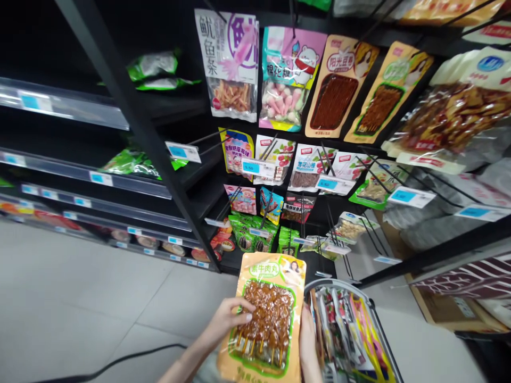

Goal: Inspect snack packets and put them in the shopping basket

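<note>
Both hands hold an orange snack package [268, 314], tilted up toward me, with a clear window showing brown skewered meatball-like pieces. My left hand [233, 319] grips its left edge, thumb and a finger lying over the front. Along the right edge, my right hand [308, 340] is wrapped, its fingers mostly hidden behind the package. Just to the right stands a shopping basket [373, 303] with a grey rim, filled with several upright snack packets [347, 330]. It is partly covered by the package and my right hand.
Ahead, snack bags hang from hooks on a black rack, among them a squid-strip bag [231, 69] and a marshmallow bag [293, 80]. Price tags [257, 167] jut out at the hook ends. Shelves [72, 114] run left. A black cable [131, 359] crosses the tiled floor; a cardboard box [455, 314] sits right.
</note>
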A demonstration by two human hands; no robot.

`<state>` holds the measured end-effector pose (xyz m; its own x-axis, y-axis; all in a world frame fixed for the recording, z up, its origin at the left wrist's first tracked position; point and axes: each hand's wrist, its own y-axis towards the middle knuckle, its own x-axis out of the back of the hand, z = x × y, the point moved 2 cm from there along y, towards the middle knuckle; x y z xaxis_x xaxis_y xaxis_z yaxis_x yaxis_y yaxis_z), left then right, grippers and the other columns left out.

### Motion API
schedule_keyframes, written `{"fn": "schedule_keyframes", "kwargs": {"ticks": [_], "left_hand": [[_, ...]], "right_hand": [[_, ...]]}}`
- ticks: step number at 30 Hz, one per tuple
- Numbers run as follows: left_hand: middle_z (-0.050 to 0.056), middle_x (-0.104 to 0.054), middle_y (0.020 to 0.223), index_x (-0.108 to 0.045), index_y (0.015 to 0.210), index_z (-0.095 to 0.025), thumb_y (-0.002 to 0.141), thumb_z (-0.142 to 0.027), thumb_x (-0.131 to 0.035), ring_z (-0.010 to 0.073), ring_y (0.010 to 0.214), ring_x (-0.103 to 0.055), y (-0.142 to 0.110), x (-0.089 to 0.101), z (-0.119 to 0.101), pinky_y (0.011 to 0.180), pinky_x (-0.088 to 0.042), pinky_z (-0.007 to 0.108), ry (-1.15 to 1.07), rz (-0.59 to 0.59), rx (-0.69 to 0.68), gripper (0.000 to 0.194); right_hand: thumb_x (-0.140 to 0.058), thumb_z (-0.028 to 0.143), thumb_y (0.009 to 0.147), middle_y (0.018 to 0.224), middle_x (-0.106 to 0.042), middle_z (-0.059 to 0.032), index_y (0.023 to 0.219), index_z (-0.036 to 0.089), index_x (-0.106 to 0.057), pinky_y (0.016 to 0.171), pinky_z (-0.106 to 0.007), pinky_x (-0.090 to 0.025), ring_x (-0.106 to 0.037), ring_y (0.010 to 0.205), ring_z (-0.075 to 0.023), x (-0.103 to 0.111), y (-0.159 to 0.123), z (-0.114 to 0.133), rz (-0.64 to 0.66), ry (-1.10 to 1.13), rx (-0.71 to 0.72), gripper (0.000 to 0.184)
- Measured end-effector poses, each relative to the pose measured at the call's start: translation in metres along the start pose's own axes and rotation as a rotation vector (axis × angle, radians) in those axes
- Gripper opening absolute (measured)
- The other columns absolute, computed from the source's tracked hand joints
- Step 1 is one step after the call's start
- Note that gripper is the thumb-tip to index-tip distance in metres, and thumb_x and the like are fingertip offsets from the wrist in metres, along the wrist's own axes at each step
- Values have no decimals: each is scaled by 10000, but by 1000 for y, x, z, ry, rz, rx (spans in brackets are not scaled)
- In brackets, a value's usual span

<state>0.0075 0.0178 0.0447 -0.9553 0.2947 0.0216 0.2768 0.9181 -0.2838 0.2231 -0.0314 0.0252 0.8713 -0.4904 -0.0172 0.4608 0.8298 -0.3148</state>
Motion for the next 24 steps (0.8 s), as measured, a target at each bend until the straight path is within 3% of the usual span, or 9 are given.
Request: {"fn": "schedule_keyframes", "kwargs": {"ticks": [5,8,11,14,19,24], "left_hand": [[48,-731,797,-728,693,-197,576,-269,-729,239,801,-618,3,-5,-1,815,-414,329,33,-19,-27,137],[51,-735,785,-729,687,-194,570,-254,-730,243,790,-626,5,-8,-1,803,-426,333,35,-26,-31,132],[55,-736,777,-728,685,-190,577,-228,-719,247,788,-632,4,-10,-3,790,-436,334,35,-34,-32,115],[52,-736,805,-731,723,-197,609,-218,-697,250,817,-633,1,-11,-7,802,-440,334,43,-16,-44,121],[54,-692,1058,-703,953,-222,703,-233,-629,260,1031,-578,-5,-13,-13,954,-381,354,31,49,-73,261],[58,-474,1353,-521,1227,-232,722,-278,-638,248,1264,-378,-7,-15,-15,1079,-241,362,-61,67,-137,521]], "right_hand": [[-431,608,766,899,-684,-65,903,178,-646,718,-316,-468,-613,854,-230,-1,-3,8,57,-40,45,500],[-499,561,746,898,-648,-52,946,195,-594,722,-294,-443,-585,851,-219,10,-2,14,-13,-138,143,428],[-598,484,700,728,-570,-2,921,190,-552,658,-272,-417,-541,710,-190,21,-5,18,-107,-256,232,370],[-611,455,687,588,-459,38,735,189,-548,542,-247,-361,-448,557,-145,26,-10,21,0,-339,228,278],[-599,470,658,515,-317,69,573,189,-478,475,-225,-283,-324,485,-107,26,-16,25,163,-300,172,318],[-620,485,610,473,-251,81,478,210,-370,448,-217,-240,-257,458,-92,25,-14,23,186,-298,164,395]]}}
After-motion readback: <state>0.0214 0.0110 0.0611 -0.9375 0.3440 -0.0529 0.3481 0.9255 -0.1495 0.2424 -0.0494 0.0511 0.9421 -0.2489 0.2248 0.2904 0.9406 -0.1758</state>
